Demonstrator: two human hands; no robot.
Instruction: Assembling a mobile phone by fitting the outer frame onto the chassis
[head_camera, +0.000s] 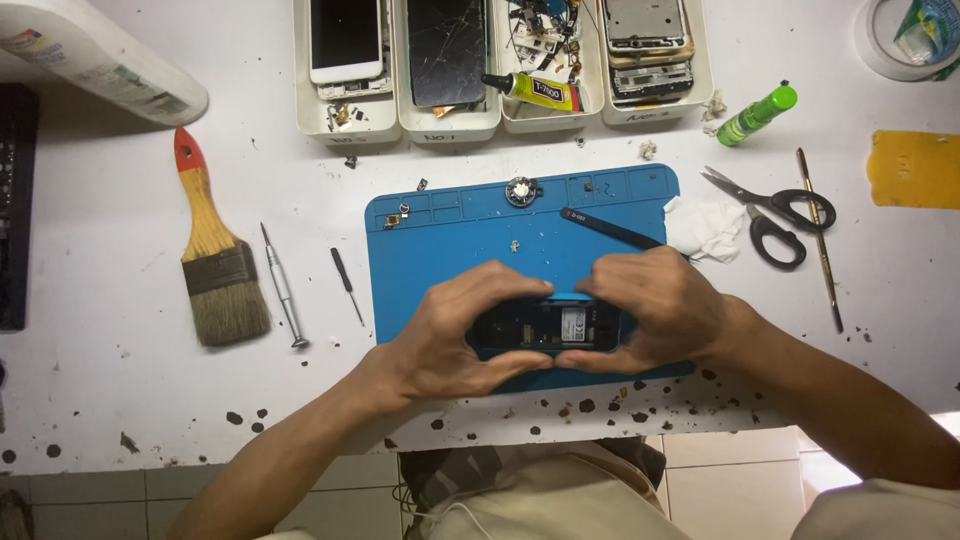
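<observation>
Now both hands are gripping a small black phone (545, 326) over the blue mat (440, 250). The left hand (455, 335) is curling around its left end, and the right hand (655, 305) is clamping its right end, thumbs underneath.

Blue mat (470, 250), seemingly black phone (545, 325)

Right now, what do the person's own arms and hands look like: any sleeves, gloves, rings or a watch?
Both forearms are bare, with no sleeves showing in the frame. The left hand and right hand wear no gloves, and no ring, watch or wristband shows on the visible sides. Fingernails are short. No markings show on the arms.
</observation>
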